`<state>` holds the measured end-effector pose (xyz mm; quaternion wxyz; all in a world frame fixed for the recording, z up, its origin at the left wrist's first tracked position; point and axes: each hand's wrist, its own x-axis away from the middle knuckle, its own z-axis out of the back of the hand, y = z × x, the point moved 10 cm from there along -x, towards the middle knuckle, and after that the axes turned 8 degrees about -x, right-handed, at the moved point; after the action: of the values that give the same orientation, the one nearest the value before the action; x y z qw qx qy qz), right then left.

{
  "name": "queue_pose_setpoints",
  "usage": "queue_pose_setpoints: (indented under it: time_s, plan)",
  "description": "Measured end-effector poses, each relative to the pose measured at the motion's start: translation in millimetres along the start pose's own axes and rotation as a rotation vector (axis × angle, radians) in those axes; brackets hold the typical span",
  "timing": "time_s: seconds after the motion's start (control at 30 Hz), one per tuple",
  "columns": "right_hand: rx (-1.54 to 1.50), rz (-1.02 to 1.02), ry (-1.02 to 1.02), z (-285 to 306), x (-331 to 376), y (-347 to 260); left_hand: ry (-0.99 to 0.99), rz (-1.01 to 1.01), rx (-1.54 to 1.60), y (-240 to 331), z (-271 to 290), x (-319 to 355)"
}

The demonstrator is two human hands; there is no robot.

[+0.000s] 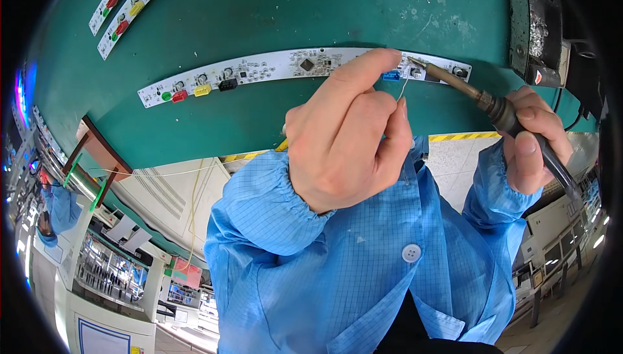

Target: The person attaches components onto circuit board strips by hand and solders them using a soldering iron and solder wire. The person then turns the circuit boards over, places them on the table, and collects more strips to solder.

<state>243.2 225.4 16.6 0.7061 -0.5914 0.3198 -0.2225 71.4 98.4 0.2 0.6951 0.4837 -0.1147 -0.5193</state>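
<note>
A long, curved white circuit board lies across the green work mat. My left hand is over its right half, the index fingertip pressed to the board beside a blue connector. Between its thumb and fingers runs a thin solder wire, its end reaching up to the board. My right hand grips a soldering iron by the handle. The iron's tip meets the board just right of my left index finger, near the solder wire's end. Green, red, yellow and black parts line the board's left half.
Two similar curved boards lie at the far left of the green mat. A dark soldering-iron stand sits at the right edge, with a cable below it. A brown frame stands at the mat's left front edge. Another person's blue sleeve shows at far left.
</note>
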Motion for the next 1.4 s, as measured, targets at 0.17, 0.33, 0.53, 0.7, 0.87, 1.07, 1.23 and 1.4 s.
queue_pose_setpoints:
  time_s: [0.17,0.33,0.53,0.7,0.87,1.07,1.23,1.4]
  plan:
    - [-0.005,0.011,0.016,0.8,-0.6,0.3,-0.003,-0.009,0.005,0.4,0.0,-0.1]
    - [-0.009,-0.001,0.039,6.7,4.0,2.6,-0.014,-0.013,0.012,1.0,0.5,-0.5]
    - [-0.075,0.209,0.326,35.9,44.8,-11.1,-0.018,-0.006,0.0,1.9,2.0,-1.4]
    - [0.587,0.544,0.575,27.6,89.7,-30.9,0.007,0.019,-0.003,1.0,5.6,-1.0]
    - [0.618,0.258,0.475,16.8,80.9,-16.3,0.08,-0.007,-0.023,3.5,9.7,1.3]
    - [0.678,0.22,0.455,12.1,70.4,-11.1,0.127,-0.048,-0.014,2.6,12.6,2.9]
    - [0.592,0.21,0.473,5.4,63.9,-6.4,0.118,-0.023,-0.021,3.3,13.6,3.4]
    - [0.532,0.219,0.417,-11.3,45.1,-2.6,0.151,-0.027,0.007,3.8,16.1,2.9]
